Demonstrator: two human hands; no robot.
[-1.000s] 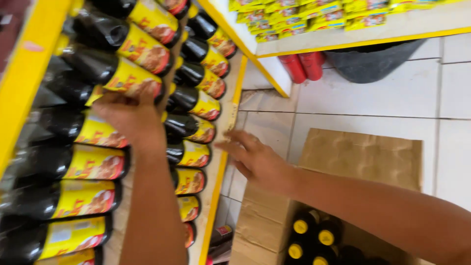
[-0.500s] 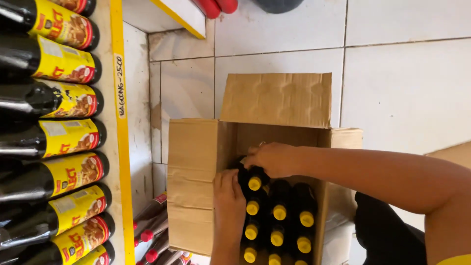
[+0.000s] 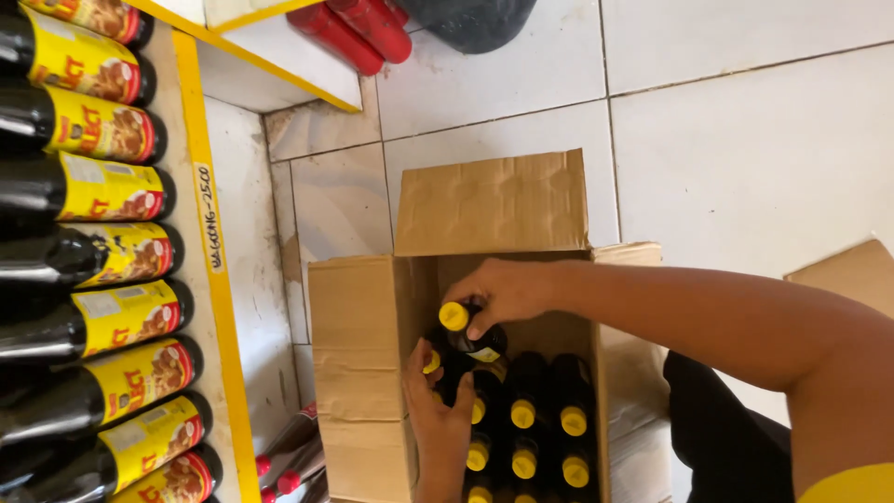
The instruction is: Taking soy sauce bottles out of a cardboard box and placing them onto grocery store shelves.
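hands (image 3: 466, 359) on dark, yellow-capped bottles (image 3: 464, 337)

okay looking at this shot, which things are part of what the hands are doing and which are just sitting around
In use: right hand gripping a yellow-capped dark bottle; left hand on another bottle; open cardboard box of bottles.

Lying about: shelf bottles, red bottles, dark bag, red-capped bottles.

Dark glass bottle with yellow screw cap (image 3: 463, 333), tilted and raised above its neighbours in the open brown cardboard carton (image 3: 358, 373); a second dark, yellow-capped bottle (image 3: 438, 365) stands beside it, near the carton's left wall.
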